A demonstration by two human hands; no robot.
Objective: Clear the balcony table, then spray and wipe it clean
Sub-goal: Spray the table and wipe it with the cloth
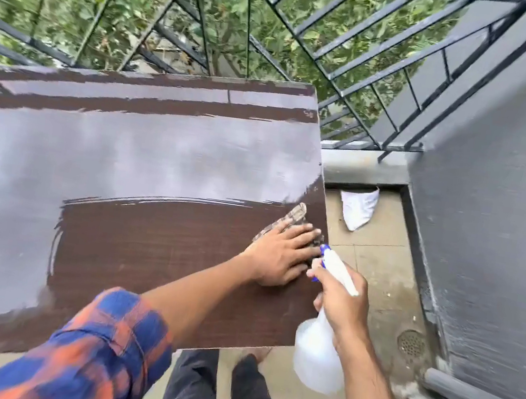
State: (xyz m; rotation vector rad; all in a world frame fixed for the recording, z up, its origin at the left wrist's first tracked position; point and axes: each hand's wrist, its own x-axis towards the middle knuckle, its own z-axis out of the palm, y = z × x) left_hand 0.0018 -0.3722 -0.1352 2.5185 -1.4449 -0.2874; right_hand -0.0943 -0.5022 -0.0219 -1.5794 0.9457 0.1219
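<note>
Starting at the left: nothing sitting on the table (124,163), so probably done with the clearing part. Hazy grey film over most of the top there, maybe spray, maybe dust, hard to say. Toward the near right, a dark brown patch with a sweeping curved edge, pretty clearly wiped already.

Then the left hand (280,256), reaching across from a plaid sleeve (92,344), opened out flat with fingers spread, palm down on a checked cloth (296,214). Pressing rather than gripping, sensible for dragging a cloth with even pressure. Cloth poking out past the fingertips toward the far side, right at the border between clean and hazy, close to the table's right edge. Good spot for taking the next swipe into the grey.

Just beside that, nearly touching the left fingertips: the right hand (342,298), closed around the neck of a spray bottle (318,352), finger near the blue trigger, nozzle pointed at the table by the cloth. Held out past the table's right edge with the body hanging low, presumably to keep it ready for another squirt without parking it on the wet top.

Further right, down on the floor: a white rag (358,209) by the ledge, and a drain (410,343) near the wall. Neither in play as far as can be told.
</note>
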